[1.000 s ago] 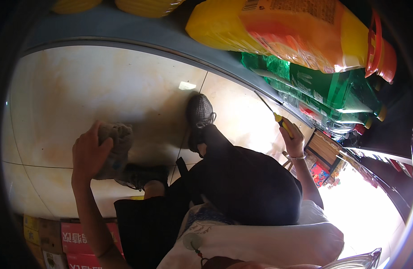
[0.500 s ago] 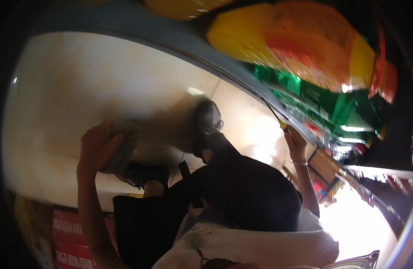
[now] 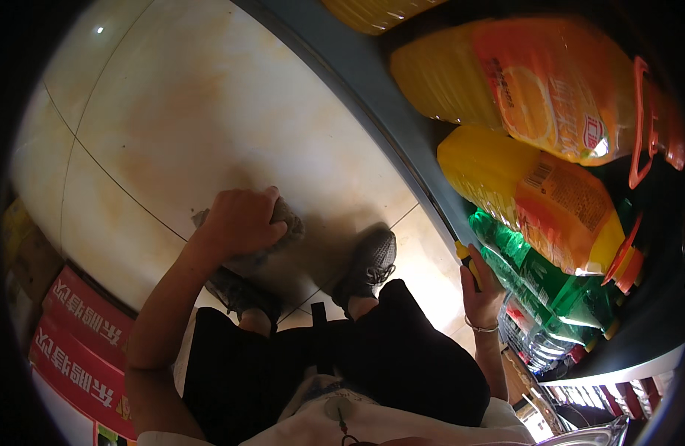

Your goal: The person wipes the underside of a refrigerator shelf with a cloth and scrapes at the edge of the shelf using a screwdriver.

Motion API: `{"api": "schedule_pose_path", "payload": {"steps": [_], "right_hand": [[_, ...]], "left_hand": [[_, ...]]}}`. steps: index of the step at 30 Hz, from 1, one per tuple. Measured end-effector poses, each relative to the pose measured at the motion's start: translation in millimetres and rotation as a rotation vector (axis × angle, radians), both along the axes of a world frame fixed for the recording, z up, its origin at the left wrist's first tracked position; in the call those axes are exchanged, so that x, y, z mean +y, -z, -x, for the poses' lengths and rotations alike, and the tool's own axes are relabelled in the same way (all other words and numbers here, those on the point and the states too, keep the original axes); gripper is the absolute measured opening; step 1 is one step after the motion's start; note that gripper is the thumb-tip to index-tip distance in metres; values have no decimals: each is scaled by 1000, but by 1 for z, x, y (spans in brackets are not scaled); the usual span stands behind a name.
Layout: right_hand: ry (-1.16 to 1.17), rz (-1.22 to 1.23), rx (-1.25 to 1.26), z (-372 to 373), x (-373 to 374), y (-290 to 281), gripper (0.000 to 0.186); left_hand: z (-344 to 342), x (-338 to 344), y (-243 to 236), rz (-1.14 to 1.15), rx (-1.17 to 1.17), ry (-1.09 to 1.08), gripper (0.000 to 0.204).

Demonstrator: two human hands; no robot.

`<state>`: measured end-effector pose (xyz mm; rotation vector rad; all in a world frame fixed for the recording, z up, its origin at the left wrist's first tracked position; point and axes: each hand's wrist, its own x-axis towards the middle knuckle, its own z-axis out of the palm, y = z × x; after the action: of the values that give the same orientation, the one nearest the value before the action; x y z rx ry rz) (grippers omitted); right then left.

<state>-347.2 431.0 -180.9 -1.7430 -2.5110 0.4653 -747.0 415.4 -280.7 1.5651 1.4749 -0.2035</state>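
My left hand [image 3: 238,223] is closed around a crumpled grey cloth [image 3: 292,223], held above the floor in front of my left shoe. Part of the cloth shows past the thumb and below the hand. Over on the right, my right hand [image 3: 486,296] grips a tool with a yellow-and-black handle [image 3: 463,251], close against the edge of the dark shelf [image 3: 402,123]. The tool's thin shaft cannot be made out now. A bracelet circles the right wrist.
Large orange-juice bottles [image 3: 550,89] and green bottles [image 3: 535,275] stand on the shelf beside my right hand. Red cartons [image 3: 82,327] are stacked at the lower left. My shoes [image 3: 368,260] are on the pale tiled floor [image 3: 156,134].
My left hand has moved right with the cloth. The right hand, still holding the tool, sits lower in view. The view has turned, showing more of the bottles and the shelf edge.
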Motion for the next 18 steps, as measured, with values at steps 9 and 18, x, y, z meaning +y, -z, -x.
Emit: {"api": "schedule_pose_path", "payload": {"steps": [9, 18], "right_hand": [[-152, -116, 148, 75, 52, 41, 41], [-225, -123, 386, 199, 122, 70, 35]], "left_hand": [[-1, 4, 12, 54, -45, 14, 39], [3, 8, 17, 42, -44, 2, 38]]}}
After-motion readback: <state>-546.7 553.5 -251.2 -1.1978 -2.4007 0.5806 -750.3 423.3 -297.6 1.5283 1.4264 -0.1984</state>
